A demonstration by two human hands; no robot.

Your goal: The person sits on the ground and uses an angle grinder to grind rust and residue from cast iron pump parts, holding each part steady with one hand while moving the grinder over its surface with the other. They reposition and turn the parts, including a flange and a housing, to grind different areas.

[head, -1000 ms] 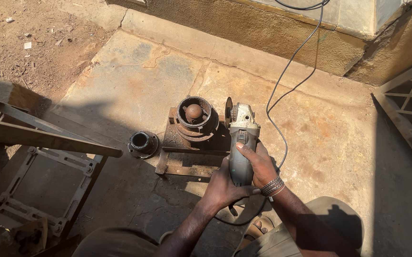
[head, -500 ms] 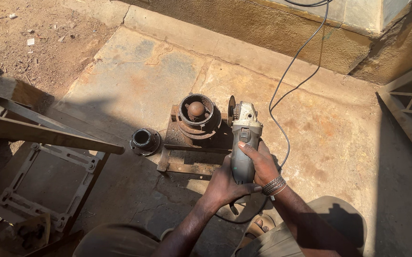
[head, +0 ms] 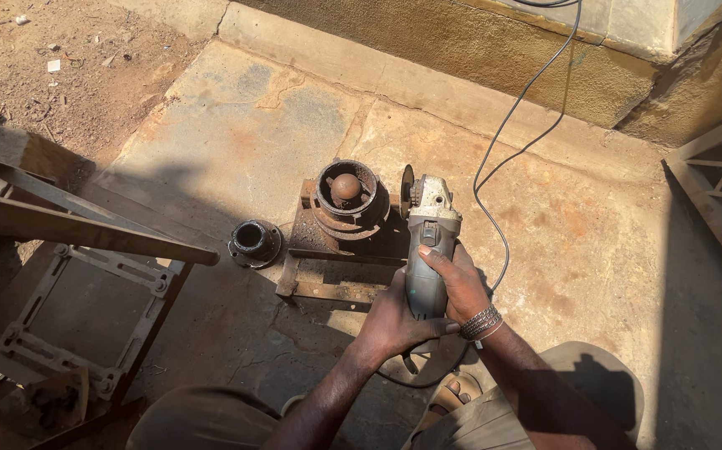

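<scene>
A grey angle grinder [head: 427, 242] points away from me, its disc standing just right of a rusty round flanged part [head: 348, 200] with a ball in its middle. That part rests on a rusty metal bracket [head: 327, 267] on the concrete floor. My left hand [head: 398, 321] wraps the rear of the grinder body from below. Over the top of the body lies my right hand [head: 459, 279], which wears a bead bracelet, thumb near the switch. The grinder's black cable [head: 507, 150] runs off toward the wall.
A small rusty ring flange [head: 254, 243] lies left of the bracket. A metal frame [head: 86, 283] and an angled steel bar [head: 77, 229] fill the left side. A metal grille [head: 719, 192] stands at the right, a low wall [head: 494, 50] at the back. My knees show at the bottom.
Both hands keep hold of the grinder. The disc has stayed beside the round part, with only a slight shift of the view.
</scene>
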